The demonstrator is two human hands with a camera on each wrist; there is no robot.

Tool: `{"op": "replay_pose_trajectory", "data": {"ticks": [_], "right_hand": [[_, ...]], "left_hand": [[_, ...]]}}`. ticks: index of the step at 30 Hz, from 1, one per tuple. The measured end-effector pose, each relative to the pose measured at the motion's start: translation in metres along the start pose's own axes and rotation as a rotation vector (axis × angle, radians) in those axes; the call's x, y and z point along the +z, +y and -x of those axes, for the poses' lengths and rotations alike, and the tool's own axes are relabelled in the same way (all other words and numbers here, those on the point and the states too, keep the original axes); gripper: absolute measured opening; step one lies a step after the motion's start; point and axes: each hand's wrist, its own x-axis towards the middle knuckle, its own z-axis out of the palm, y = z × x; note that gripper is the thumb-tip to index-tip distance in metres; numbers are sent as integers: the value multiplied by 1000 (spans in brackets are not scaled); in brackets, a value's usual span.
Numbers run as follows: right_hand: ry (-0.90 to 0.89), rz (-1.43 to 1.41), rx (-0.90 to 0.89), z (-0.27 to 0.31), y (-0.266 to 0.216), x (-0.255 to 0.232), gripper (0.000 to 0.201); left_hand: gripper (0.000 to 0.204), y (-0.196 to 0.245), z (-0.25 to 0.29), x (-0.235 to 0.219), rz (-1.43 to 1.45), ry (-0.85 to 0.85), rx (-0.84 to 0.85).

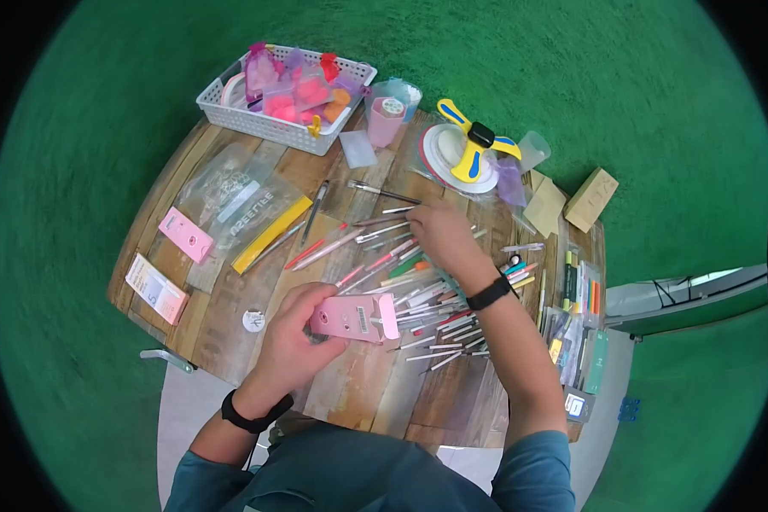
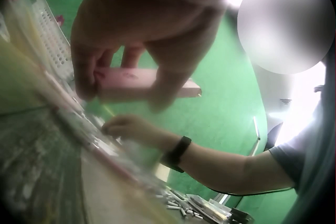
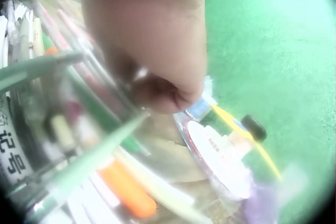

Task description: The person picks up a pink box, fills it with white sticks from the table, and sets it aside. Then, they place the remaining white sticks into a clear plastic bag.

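My left hand grips a small pink cardboard box between thumb and fingers. The box's end flap stands open, facing right. In the left wrist view the pink box lies across the curled fingers. My right hand reaches over the far side of a spread heap of pens and brushes, its fingertips close to a dark-handled brush. In the right wrist view the fingers of the right hand are curled, with a blurred pale green stick near them; whether they hold anything I cannot tell.
At the back left stands a white basket of colourful pouches. A yellow-and-blue three-armed object lies on round plates. A clear zip bag, another pink box and a white-and-pink box lie left. A wooden block stands right.
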Motion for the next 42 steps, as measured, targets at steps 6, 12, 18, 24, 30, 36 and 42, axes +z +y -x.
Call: {"op": "replay_pose_trajectory", "data": {"ticks": [6, 12, 18, 24, 30, 36, 42], "right_hand": [[-45, -11, -2, 2, 9, 23, 16], [-66, -77, 0, 39, -16, -40, 17], [-144, -95, 73, 100, -35, -123, 21], [-95, -101, 108, 149, -40, -153, 19], [-328, -109, 208, 169, -42, -148, 20], [-413, 25, 214, 175, -33, -114, 19], [-319, -83, 177, 150, -39, -99, 20]], "left_hand": [[68, -16, 8, 4, 109, -10, -112], [70, -15, 9, -2, 165, -65, -139], [71, 0, 11, 6, 163, -149, -91], [71, 3, 10, 10, 169, -142, -109], [73, 1, 7, 0, 232, -67, -124], [73, 0, 9, -6, 240, -30, -132], [74, 6, 6, -9, 454, -28, -290]]}}
